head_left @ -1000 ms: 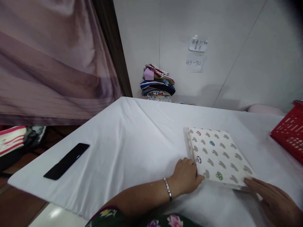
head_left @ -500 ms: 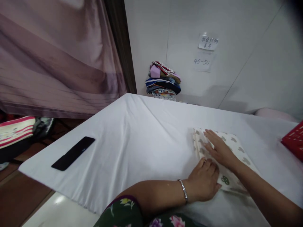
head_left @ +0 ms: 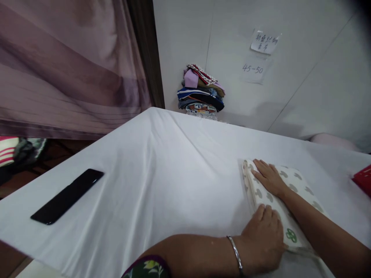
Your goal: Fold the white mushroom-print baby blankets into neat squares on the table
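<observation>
A folded cream cloth [head_left: 298, 185] printed with grey and coloured shapes lies on the white-covered table [head_left: 174, 173], at the near right. My right hand [head_left: 268, 178] lies flat on its far left part, fingers stretched out. Against the cloth's near left edge rests my left hand [head_left: 265, 239], which wears a silver bracelet; its fingers are curled and pressed to the fabric.
A black phone [head_left: 67, 195] lies near the table's left edge. A stack of folded clothes [head_left: 201, 92] sits against the white wall beyond the far edge. A red basket [head_left: 363, 179] shows at the right edge. A mauve curtain [head_left: 63, 65] hangs at left.
My right hand moved from the cloth's near right corner onto its top, and has since slid slightly nearer. My left hand stays at the near left edge. The view shifted left.
</observation>
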Demonstrator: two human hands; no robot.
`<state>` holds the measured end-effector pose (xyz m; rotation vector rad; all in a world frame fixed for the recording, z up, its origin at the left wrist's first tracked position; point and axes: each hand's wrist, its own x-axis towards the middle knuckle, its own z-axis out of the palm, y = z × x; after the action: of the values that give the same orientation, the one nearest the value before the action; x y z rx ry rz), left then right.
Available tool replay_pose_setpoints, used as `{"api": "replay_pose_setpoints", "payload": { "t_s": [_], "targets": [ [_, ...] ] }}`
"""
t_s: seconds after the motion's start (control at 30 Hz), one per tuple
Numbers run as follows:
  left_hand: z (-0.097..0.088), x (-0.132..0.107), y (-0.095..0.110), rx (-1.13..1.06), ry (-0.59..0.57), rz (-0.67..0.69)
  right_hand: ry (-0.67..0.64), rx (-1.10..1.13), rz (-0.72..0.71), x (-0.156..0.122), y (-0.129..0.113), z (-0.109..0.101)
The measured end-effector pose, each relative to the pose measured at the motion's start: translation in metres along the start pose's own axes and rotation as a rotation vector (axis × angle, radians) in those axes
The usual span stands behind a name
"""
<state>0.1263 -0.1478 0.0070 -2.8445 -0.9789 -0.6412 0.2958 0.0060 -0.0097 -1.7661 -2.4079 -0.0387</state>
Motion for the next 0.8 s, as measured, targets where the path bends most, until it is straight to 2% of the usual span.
{"api": "replay_pose_setpoints", "payload": {
  "t_s": [0.27,0.4,0.5,0.67,0.8],
  "targets": [
    [0.004,-0.001,-0.002,-0.001,0.060,0.018,-0.035,0.028,0.041,0.001,0.000,-0.004],
    [0.005,0.000,-0.001,-0.025,0.049,0.012,-0.076,0.165,0.150,0.009,-0.004,-0.018],
    [0.007,0.001,0.001,-0.046,0.026,-0.001,-0.048,0.257,0.223,0.013,-0.018,-0.023],
    [0.013,0.002,0.004,-0.151,-0.043,-0.056,-0.049,0.141,0.167,0.007,-0.039,-0.010],
    [0.017,0.001,0.007,-0.175,-0.063,-0.068,-0.105,0.153,0.149,0.004,-0.035,-0.008]
  ]
}}
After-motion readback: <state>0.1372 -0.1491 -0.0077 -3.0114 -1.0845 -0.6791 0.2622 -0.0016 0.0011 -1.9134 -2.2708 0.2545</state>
